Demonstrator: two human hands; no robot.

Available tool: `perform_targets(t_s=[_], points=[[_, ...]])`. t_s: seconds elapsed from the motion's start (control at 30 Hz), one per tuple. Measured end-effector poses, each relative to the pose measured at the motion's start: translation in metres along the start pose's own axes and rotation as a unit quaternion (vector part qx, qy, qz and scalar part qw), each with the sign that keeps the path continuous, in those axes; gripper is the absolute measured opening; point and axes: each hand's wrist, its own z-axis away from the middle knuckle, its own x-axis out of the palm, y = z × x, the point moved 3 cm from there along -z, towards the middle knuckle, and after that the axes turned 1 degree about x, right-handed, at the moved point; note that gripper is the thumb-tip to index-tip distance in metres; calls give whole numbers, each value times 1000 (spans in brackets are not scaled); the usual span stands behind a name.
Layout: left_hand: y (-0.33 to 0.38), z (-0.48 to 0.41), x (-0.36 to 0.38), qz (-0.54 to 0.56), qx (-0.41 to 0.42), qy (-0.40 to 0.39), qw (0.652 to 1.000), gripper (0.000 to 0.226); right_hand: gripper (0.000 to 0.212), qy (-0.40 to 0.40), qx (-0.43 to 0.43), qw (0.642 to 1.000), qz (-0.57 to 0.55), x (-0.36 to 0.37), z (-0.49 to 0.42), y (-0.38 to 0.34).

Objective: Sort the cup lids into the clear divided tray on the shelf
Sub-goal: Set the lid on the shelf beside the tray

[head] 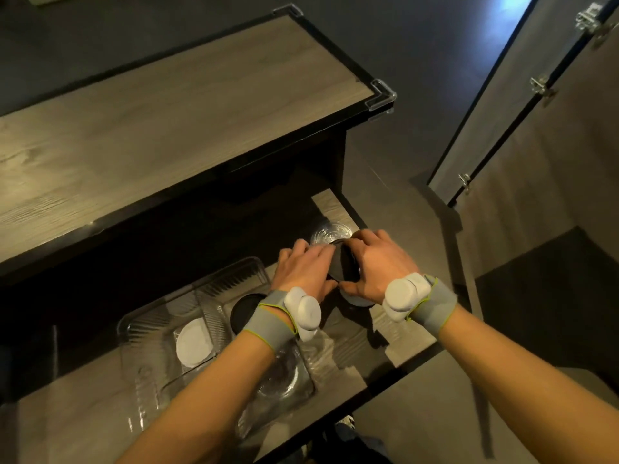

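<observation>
1. Upper bench top (160, 128): wood-grain slab with a dark edge, overhanging the working level and shading its rear.
2. Shelf (395, 343): the lower wood-grain surface that carries everything the task concerns.
3. Clear divided tray (231, 276): ribbed transparent plastic, lying on the left part of the shelf. One compartment holds a white lid (194, 343); the next one to the right holds a black lid (244, 311); the nearest compartment holds a clear lid (278, 380), partly hidden under the forearm.
4. Left hand (301, 272): fingers curled against the left side of a black lid stack (343, 267), just right of the tray.
5. Right hand (375, 266): fingers clenched round the right side of the same stack, thumb low at its near edge. Both hands thus grasp the stack together; how many lids it contains cannot be told.
6. Unsorted lids: a clear one (331, 233) lies on the shelf just beyond the hands; a pale one (355, 300) shows under the right hand.
7. Hazards, as judged: nested lids may cling, so separating them could release several at once and scatter them onto the shelf. In the dim shade, a black lid could be dropped into the wrong compartment. The left forearm, crossing low over the tray, could nudge it.
</observation>
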Motion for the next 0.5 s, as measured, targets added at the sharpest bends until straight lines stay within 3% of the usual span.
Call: perform_targets(t_s=[0.27,0.5], points=[[-63,74,-50,14,-59,78,995,60,83,18,-80,996,25,-30,-13,-96],[-122,136,-55,8,-120,93,988,59,75,-30,-133,991,2,-9,-11,-156]])
